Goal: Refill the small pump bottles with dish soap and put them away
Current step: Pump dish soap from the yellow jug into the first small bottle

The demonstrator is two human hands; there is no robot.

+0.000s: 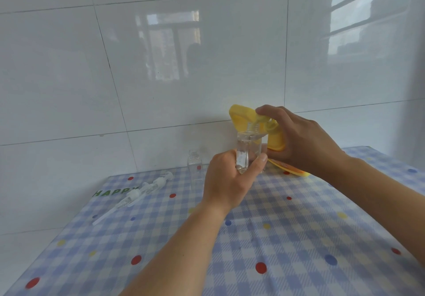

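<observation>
Pump bottle gripped upright in left hand fingers, right hand clutching tilted soap pouch above

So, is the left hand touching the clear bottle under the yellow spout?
Touching. In the head view the left hand wraps its grip round the clear bottle, with the thumb pressed on its front.

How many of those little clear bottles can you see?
2. The held bottle sits in the left hand under the yellow soap bottle; the standing bottle is uncapped on the table, left of it. Hands may hide more.
</observation>
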